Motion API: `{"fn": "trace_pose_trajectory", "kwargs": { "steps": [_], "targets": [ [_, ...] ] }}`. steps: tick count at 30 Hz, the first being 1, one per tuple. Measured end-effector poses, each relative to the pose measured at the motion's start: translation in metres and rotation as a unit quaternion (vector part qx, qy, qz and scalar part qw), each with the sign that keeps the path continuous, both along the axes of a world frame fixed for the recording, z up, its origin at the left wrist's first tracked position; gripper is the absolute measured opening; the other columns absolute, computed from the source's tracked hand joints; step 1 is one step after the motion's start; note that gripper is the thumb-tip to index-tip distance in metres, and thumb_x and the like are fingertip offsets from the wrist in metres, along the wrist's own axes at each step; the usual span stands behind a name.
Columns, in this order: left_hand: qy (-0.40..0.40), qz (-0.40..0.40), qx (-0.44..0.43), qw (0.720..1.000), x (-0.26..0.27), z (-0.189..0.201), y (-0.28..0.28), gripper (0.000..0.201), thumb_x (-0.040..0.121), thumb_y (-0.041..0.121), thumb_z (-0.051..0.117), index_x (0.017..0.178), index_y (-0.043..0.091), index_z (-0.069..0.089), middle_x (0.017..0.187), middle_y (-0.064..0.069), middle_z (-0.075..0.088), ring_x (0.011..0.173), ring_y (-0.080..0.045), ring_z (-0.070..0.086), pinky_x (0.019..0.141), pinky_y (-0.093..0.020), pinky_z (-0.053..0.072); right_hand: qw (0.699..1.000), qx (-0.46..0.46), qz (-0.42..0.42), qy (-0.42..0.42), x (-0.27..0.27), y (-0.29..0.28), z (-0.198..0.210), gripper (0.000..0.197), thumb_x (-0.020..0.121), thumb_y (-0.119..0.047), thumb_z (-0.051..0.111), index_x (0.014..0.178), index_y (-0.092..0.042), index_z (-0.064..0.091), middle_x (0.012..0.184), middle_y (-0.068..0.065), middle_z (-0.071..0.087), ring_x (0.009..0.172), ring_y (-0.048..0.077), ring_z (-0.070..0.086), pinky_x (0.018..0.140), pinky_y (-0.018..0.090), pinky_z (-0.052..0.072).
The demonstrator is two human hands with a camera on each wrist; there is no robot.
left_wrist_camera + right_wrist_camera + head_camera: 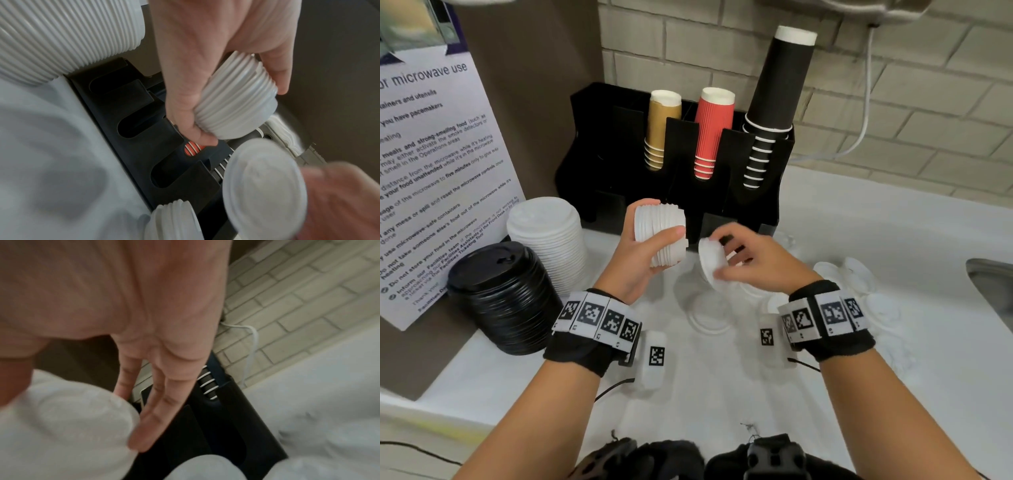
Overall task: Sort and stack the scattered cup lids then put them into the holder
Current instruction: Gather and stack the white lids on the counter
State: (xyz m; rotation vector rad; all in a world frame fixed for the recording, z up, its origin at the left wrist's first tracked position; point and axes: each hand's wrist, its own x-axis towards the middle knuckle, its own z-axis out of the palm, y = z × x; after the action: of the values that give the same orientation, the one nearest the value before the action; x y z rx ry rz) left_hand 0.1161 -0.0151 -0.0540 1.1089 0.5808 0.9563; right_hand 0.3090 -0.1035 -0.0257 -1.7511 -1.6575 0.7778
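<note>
Presently the left hand (643,253) has its grip clamped round a stack of small white lids (662,236), thumb across the front and fingers behind, held in the air in front of the black holder (619,154). The stack lies on its side: its long axis runs roughly level, left to right, with the open end facing the right hand (750,263). That hand pinches a single white lid (710,262) at its rim, on edge, its face turned toward the stack and just beside it, not yet touching. The other fingers of that hand are spread and carry nothing.

Risks, as judged from this position:

- The single lid is held by thumb and fingertip only. If it meets the stack off-centre or tilted, it is likely to skid off the end rather than nest.
- A sideways stack has nothing but the grip keeping it together. A push from the right could slide the outer lids along the axis and fan them out.
- Loose white lids (859,277) lie scattered on the white surface (893,233) below and to the right. They barely show against it, so a dropped lid is easily missed.
- The tall white lid stack (548,236) and the black lid stack (500,294) stand near the left forearm; a careless elbow could topple them.

Cups fill the holder's upper slots; the lower front slots look vacant, though the wrist views are blurred.
</note>
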Motion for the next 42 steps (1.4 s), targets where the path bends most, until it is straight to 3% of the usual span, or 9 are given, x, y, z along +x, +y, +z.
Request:
{"fn": "trace_pose_trajectory", "kwargs": {
  "steps": [5,10,16,23,33,35,37,40,42],
  "targets": [
    [-0.023,-0.018,0.012,0.999,0.007,0.003,-0.011,0.061,0.074,0.023,0.074,0.125,0.031,0.043,0.120,0.000,0.053,0.111,-0.018,0.057,0.075,-0.029,0.055,0.961,0.089,-0.065,0.254,-0.018,-0.006,-0.002,0.035,0.082,-0.016,0.072,0.111,-0.028,0.057,0.100,0.004,0.064,0.085,0.014,0.067,0.079,0.030,0.057],
    [-0.010,-0.032,0.043,0.999,0.015,0.007,-0.019,0.058,0.073,0.020,0.070,0.123,0.033,0.043,0.133,-0.013,0.047,0.123,-0.031,0.052,0.090,-0.045,0.053,0.955,0.119,-0.074,0.262,-0.029,-0.009,-0.005,0.039,0.084,-0.017,0.072,0.119,-0.026,0.056,0.109,0.006,0.064,0.091,0.019,0.068,0.082,0.034,0.057],
    [-0.001,-0.081,0.047,0.996,0.014,0.006,-0.020,0.054,0.073,0.019,0.070,0.119,0.035,0.048,0.119,0.002,0.053,0.113,-0.019,0.055,0.077,-0.033,0.055,0.966,0.096,-0.042,0.237,-0.020,-0.014,0.004,0.050,0.078,-0.021,0.069,0.126,-0.027,0.057,0.116,0.007,0.064,0.100,0.023,0.066,0.088,0.036,0.055],
    [-0.039,-0.068,0.025,0.997,0.020,0.006,-0.025,0.056,0.074,0.017,0.073,0.120,0.034,0.046,0.120,0.000,0.054,0.112,-0.020,0.058,0.077,-0.032,0.057,0.962,0.121,-0.050,0.240,-0.022,-0.014,0.002,0.050,0.078,-0.021,0.074,0.124,-0.027,0.057,0.116,0.005,0.064,0.102,0.025,0.066,0.092,0.046,0.054],
    [-0.034,-0.047,0.043,0.997,0.015,0.008,-0.019,0.053,0.071,0.015,0.071,0.117,0.033,0.050,0.117,0.000,0.055,0.108,-0.017,0.060,0.069,-0.030,0.056,0.972,0.098,-0.013,0.214,-0.022,-0.007,0.004,0.043,0.089,-0.022,0.066,0.130,-0.023,0.054,0.117,0.002,0.065,0.104,0.017,0.065,0.091,0.034,0.054],
    [-0.039,-0.011,0.044,0.998,0.013,0.007,-0.016,0.053,0.070,0.015,0.073,0.114,0.034,0.050,0.115,0.002,0.055,0.104,-0.013,0.060,0.068,-0.027,0.055,0.984,0.061,-0.022,0.165,-0.023,-0.004,0.001,0.028,0.095,-0.025,0.058,0.121,-0.016,0.060,0.107,0.001,0.068,0.097,0.012,0.066,0.081,0.024,0.055],
    [-0.045,0.029,0.037,0.998,0.009,0.005,-0.010,0.058,0.068,0.015,0.082,0.112,0.035,0.049,0.115,0.005,0.054,0.104,-0.011,0.058,0.067,-0.024,0.055,1.000,0.017,-0.009,-0.013,-0.024,-0.001,-0.005,0.020,0.092,-0.028,0.062,0.099,-0.011,0.069,0.089,-0.003,0.064,0.083,0.010,0.061,0.069,0.016,0.047],
    [-0.045,0.051,0.035,0.997,0.001,0.004,-0.004,0.053,0.069,0.020,0.074,0.111,0.037,0.048,0.114,0.009,0.053,0.105,-0.010,0.056,0.067,-0.024,0.054,0.957,-0.112,0.006,-0.269,-0.031,-0.001,-0.022,0.036,0.081,-0.045,0.071,0.094,-0.012,0.068,0.091,0.000,0.061,0.085,0.016,0.057,0.073,0.026,0.047],
    [-0.037,0.053,0.041,0.997,-0.003,0.002,-0.001,0.050,0.073,0.017,0.072,0.111,0.038,0.048,0.115,0.009,0.052,0.106,-0.010,0.056,0.068,-0.024,0.055,0.931,-0.152,0.007,-0.333,-0.038,-0.002,-0.032,0.048,0.074,-0.051,0.074,0.101,-0.012,0.061,0.096,0.002,0.055,0.085,0.020,0.054,0.074,0.033,0.048]
  ]
}}
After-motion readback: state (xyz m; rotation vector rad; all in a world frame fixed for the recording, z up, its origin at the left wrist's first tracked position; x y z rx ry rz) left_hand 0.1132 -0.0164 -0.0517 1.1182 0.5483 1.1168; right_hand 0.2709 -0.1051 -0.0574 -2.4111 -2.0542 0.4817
